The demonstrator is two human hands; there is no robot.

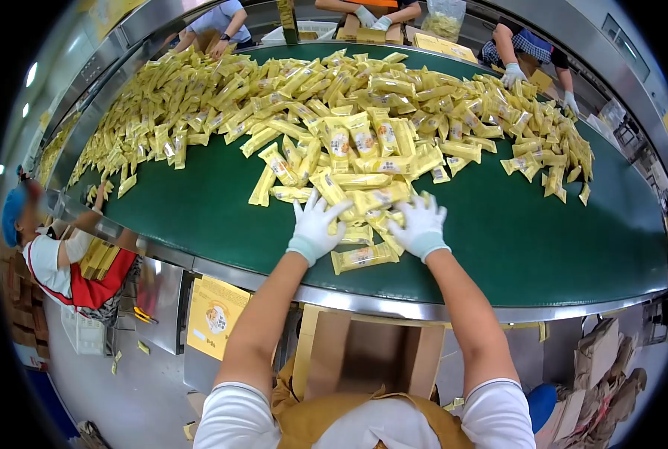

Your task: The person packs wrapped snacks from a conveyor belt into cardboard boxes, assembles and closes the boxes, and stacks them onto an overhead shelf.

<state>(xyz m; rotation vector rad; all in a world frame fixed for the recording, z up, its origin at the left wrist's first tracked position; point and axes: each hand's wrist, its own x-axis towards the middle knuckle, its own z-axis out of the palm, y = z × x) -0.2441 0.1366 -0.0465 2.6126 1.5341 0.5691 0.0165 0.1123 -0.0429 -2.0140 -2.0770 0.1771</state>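
Note:
A big heap of yellow wrapped snack packets (339, 142) covers the far half of the green conveyor belt (513, 239). Both my hands wear white gloves and rest at the near edge of this heap. My left hand (317, 227) has its fingers spread against packets on their left side. Opposite it, my right hand (420, 227) lies with fingers apart against the packets' right side. Several packets sit between the two hands, one of them, a loose packet (365, 258), nearest the front edge. Below the belt, in front of my body, stands an open cardboard box (427, 359).
A metal rail (349, 303) edges the belt. At left, a person in a red apron (98, 277) reaches onto it. Across the belt, gloved hands (513, 75) of other people touch packets and boxes. A yellow printed carton (216, 318) stands left of my box; brown cartons (596, 355) lie right.

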